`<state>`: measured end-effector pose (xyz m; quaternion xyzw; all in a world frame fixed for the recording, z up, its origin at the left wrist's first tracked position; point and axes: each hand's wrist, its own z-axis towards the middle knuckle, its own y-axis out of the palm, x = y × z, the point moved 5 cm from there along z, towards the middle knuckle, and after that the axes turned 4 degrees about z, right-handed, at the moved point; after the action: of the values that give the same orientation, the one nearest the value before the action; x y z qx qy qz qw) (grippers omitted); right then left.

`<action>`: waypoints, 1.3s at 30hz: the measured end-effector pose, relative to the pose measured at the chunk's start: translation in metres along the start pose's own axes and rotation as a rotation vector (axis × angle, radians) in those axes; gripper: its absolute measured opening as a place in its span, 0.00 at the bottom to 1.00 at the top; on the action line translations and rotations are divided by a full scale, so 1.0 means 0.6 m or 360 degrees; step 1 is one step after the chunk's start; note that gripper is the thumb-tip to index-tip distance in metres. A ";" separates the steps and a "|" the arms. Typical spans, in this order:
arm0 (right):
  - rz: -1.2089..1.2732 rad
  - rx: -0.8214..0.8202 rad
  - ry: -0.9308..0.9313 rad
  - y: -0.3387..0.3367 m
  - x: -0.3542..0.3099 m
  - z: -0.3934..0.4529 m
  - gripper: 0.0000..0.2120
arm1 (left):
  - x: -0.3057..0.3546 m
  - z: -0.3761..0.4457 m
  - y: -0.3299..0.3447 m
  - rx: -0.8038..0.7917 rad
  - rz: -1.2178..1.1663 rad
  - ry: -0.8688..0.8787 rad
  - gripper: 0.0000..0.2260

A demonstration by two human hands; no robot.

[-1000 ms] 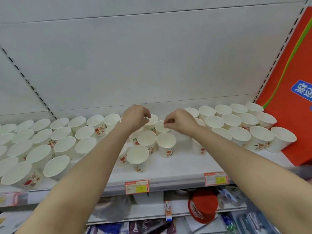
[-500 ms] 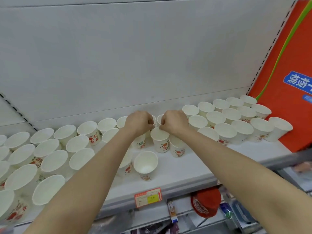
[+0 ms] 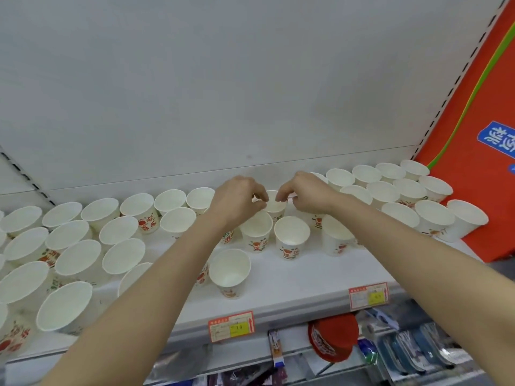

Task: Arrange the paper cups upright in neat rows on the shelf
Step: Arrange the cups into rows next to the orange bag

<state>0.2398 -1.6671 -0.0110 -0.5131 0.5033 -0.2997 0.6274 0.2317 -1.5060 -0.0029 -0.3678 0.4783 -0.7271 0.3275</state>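
Observation:
Several white paper cups with red print stand upright on the white shelf. At the shelf's back middle, one paper cup sits between my two hands. My left hand pinches its left rim with curled fingers. My right hand pinches its right rim. In front of it stand two cups side by side, and a single cup stands nearer the shelf's front edge. Rows of cups fill the left and the right of the shelf.
A red sign leans at the shelf's right end. Price tags hang on the front edge. Below, a lower shelf holds a red cap and packaged goods. A white back panel rises behind the cups.
Both hands have lifted slightly toward the back of the shelf and now pinch the rim of one back-row cup. The view has shifted a little to the left.

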 end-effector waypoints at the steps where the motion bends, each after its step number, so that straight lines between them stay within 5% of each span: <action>1: -0.0092 -0.0012 -0.0041 0.000 0.003 0.003 0.21 | 0.003 0.001 0.002 -0.0026 0.0004 -0.0004 0.06; 7: -0.0460 0.0128 -0.0254 0.014 0.002 0.031 0.05 | -0.023 -0.009 0.007 -0.0053 0.0035 -0.0151 0.06; 16: -0.0472 0.0247 -0.0115 0.004 0.037 0.032 0.09 | -0.058 -0.011 0.011 -0.0119 0.0276 -0.0301 0.13; 23: -0.0029 0.0431 -0.0088 -0.030 0.035 -0.016 0.10 | -0.060 -0.002 0.019 -0.0187 0.0344 -0.0271 0.10; 28: 0.0408 0.0177 -0.0163 -0.010 0.014 -0.104 0.07 | -0.051 0.005 0.029 -0.0167 0.0312 -0.0316 0.07; 34: 0.0309 0.0080 -0.0337 0.013 -0.024 -0.145 0.14 | -0.040 0.013 0.040 -0.0116 0.0251 -0.0289 0.07; 39: 0.0129 0.0179 -0.0413 0.013 -0.032 -0.153 0.05 | -0.042 0.016 0.035 -0.0115 0.0259 -0.0266 0.07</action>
<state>0.1466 -1.6791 -0.0091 -0.4907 0.4208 -0.2330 0.7265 0.2553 -1.4961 -0.0256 -0.3987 0.5035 -0.6473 0.4106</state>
